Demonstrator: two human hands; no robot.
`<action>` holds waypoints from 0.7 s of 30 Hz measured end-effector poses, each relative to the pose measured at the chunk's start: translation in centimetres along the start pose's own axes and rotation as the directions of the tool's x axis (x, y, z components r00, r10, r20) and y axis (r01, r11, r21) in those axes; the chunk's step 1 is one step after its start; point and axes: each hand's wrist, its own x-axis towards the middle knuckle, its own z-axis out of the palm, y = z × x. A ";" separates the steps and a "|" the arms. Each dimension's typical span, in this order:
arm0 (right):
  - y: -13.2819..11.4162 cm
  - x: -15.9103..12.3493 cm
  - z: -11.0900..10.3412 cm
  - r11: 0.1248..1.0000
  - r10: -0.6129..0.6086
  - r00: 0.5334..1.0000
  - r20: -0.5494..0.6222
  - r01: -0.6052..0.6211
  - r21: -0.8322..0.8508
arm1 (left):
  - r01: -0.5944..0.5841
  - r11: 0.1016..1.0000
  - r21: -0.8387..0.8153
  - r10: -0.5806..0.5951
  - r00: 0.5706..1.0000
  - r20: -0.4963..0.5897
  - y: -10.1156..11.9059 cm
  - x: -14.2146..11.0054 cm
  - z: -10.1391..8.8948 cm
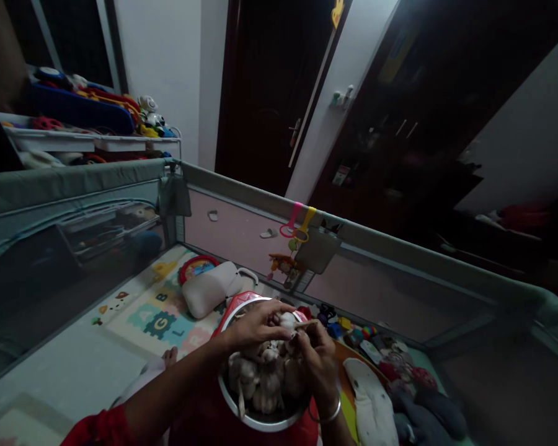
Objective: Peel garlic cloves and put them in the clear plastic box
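Two bare hands work over a metal bowl point(242, 419) filled with garlic bulbs point(267, 387). The left hand point(260, 322), reaching in from a red sleeve point(100, 428), is curled closed around one pale garlic bulb point(287, 321), fingers above and thumb below. The right hand point(318, 356), with a bangle point(331, 414) at its wrist, pinches the same bulb's stem point(305, 324) between thumb and fingers, with hardly any gap. The held bulb lies between the two hands, above the far part of the bowl; the other bulbs are heaped directly below and nearer the wearer, some with stems attached. One stem points toward the near rim. The bowl's bright rim curves around the pile, and a red surface shows around and below it.

Left of the grip, a letter-patterned mat point(167, 322) extends to the playpen's side; a white object with a curved handle point(209, 290) and a round red-rimmed toy point(198, 267) lie on it. Right of the grip, soft items and toys crowd the floor, among them a pale spotted cloth item point(372, 399). Beyond the hands, well apart, the padded top rail point(255, 190) bounds the mesh enclosure. Far left, past the rail, a white rack tray point(51, 141) holds toys.
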 end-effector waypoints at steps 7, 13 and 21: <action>-0.7 -0.1 0.2 0.999 -0.011 1.000 0.027 0.010 0.039 | -0.049 0.997 0.052 0.051 0.998 -0.036 0.8 -0.6 -0.4; -0.6 -0.5 0.6 0.979 0.125 0.992 0.030 -0.128 0.156 | -0.038 0.999 0.002 0.038 0.999 0.036 1.1 -1.2 -0.4; -1.2 -0.2 0.8 0.910 0.217 0.963 0.159 -0.258 0.325 | -0.037 0.997 -0.067 0.039 0.999 0.020 0.0 -2.4 -0.4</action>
